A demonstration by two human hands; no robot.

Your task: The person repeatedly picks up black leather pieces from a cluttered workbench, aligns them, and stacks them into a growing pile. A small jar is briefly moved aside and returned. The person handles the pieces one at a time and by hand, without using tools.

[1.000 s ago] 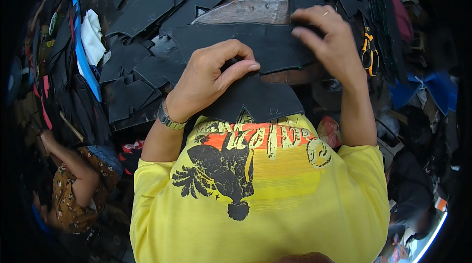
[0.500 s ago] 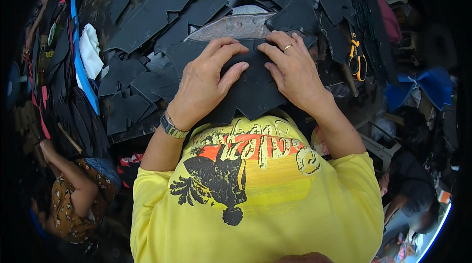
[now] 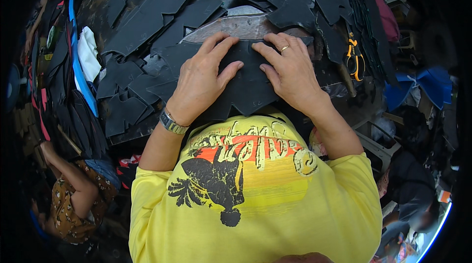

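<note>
My left hand (image 3: 202, 80) lies flat, fingers spread, on a black cut sheet piece (image 3: 248, 86) at the near edge of the work table. My right hand (image 3: 290, 72), with a ring on one finger, presses flat on the same piece beside it. Both palms rest on it and neither hand grips it. Just beyond my fingertips lies a grey-brown curved pattern piece (image 3: 236, 26), partly covered by the black piece. A metal watch (image 3: 172, 122) sits on my left wrist.
Several black cut pieces (image 3: 147, 17) cover the dark table. Orange-handled scissors (image 3: 354, 56) lie at the right. A white cloth (image 3: 88, 52) and blue strip (image 3: 78, 69) are at the left. Another person in a patterned top (image 3: 69, 199) sits lower left.
My right hand came down from the far right edge of the black piece and now lies flat next to my left hand. Both hands have slid forward on the piece.
</note>
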